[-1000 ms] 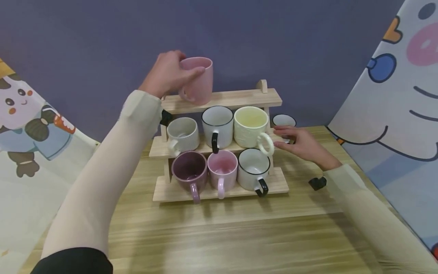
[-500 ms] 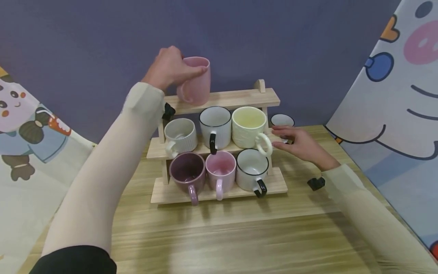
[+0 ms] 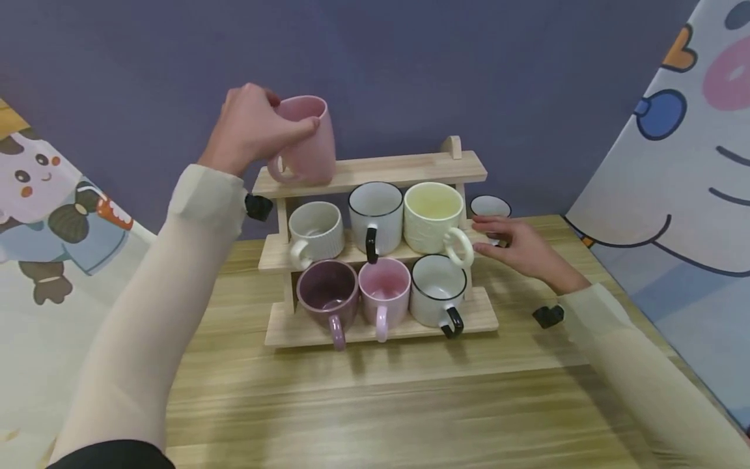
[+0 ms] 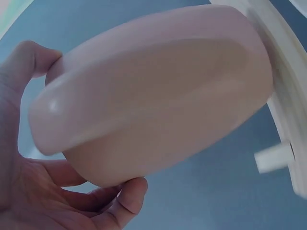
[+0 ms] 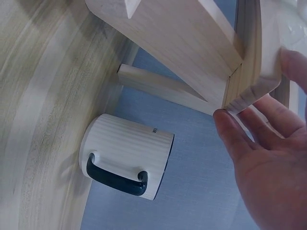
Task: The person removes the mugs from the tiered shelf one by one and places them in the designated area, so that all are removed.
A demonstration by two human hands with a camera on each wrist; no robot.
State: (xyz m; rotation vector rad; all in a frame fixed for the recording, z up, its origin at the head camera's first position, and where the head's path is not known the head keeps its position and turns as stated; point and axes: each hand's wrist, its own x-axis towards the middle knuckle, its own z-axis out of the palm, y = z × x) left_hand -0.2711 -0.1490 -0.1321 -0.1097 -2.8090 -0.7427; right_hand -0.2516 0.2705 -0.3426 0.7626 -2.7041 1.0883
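In the head view my left hand (image 3: 252, 127) grips a pink mug (image 3: 313, 146) by its rim, at the left end of the top shelf of a wooden rack (image 3: 404, 170). The mug tilts slightly, its handle toward the left, its base close over the board. The left wrist view has the thumb and fingers on opposite sides of the pink mug's (image 4: 168, 91) rim end. My right hand (image 3: 521, 251) pinches the right end of the middle shelf. Up close, that hand (image 5: 268, 139) has its fingers and thumb around the board's end (image 5: 254, 93).
The middle shelf carries a ribbed off-white mug (image 3: 316, 231), a black-rimmed white mug (image 3: 375, 215) and a pale yellow mug (image 3: 432, 218). Below stand a purple mug (image 3: 328, 296), a small pink mug (image 3: 383, 293) and another black-rimmed mug (image 3: 436, 293). A white mug (image 5: 129, 153) stands behind the rack.
My left hand has moved left along the top shelf with the pink mug, from nearer the middle to the left end. My right hand stays on the middle shelf's end.
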